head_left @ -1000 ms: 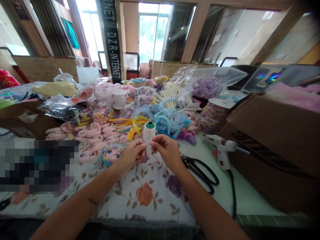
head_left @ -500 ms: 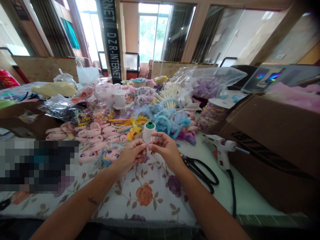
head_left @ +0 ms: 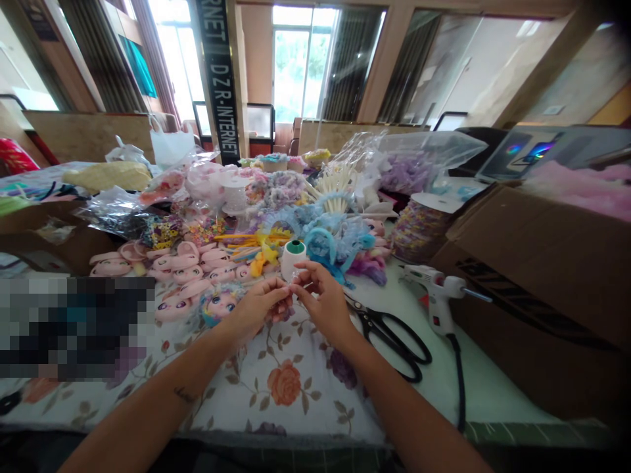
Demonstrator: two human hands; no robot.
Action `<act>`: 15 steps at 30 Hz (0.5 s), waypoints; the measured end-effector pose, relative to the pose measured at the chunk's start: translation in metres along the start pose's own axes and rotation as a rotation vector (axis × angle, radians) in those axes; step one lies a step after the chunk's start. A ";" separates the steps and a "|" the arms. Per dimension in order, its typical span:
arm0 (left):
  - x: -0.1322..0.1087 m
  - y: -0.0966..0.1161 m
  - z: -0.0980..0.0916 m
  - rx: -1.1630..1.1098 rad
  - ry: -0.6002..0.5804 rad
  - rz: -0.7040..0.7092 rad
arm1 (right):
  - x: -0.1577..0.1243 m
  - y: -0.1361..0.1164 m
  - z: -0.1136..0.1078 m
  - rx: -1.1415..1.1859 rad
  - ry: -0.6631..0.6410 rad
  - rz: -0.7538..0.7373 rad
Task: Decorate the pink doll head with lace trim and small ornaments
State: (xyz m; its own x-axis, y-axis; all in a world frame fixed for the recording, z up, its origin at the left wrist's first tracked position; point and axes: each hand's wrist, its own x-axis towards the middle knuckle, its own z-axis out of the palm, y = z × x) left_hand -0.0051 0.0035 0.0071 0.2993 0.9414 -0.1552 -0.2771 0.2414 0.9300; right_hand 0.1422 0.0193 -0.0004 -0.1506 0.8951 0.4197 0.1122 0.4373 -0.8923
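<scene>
Over the flowered tablecloth [head_left: 284, 382], my left hand [head_left: 262, 303] is closed in a pinch. My right hand [head_left: 319, 294] meets it at the fingertips, thumb and forefinger pressed together. Something small and see-through shows faintly between them, too small to name. Just behind the fingers stands a white thread cone [head_left: 294, 257] with a green top. Left of my left hand lies a doll face [head_left: 220, 305] with curly blue and yellow hair. Black-handled scissors [head_left: 394, 338] lie beside my right wrist, partly under it.
A white glue gun [head_left: 436, 292] with a black cord rests at the right, near a large cardboard box [head_left: 537, 289]. Pink doll-face pieces [head_left: 190, 272], fluffy blue yarn [head_left: 340, 230] and a spool of multicoloured yarn [head_left: 421, 230] crowd the table's back.
My right hand has shifted slightly left and its fingers have drawn closer to my left hand's fingertips. The left hand has barely moved.
</scene>
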 end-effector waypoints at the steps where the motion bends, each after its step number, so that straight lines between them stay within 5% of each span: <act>1: 0.000 0.001 0.000 0.003 0.005 -0.005 | -0.001 0.000 0.001 -0.024 0.001 -0.023; 9: 0.002 -0.001 -0.003 0.099 0.008 0.027 | -0.005 0.000 0.005 -0.042 0.099 -0.015; 15: 0.001 0.000 -0.003 0.186 0.052 0.132 | 0.001 0.000 0.002 0.242 0.075 0.167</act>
State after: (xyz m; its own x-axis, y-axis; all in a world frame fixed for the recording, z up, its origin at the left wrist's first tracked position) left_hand -0.0077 0.0051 0.0063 0.2226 0.9741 -0.0408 -0.1358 0.0724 0.9881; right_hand 0.1402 0.0200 -0.0005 -0.0754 0.9607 0.2672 -0.1092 0.2584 -0.9598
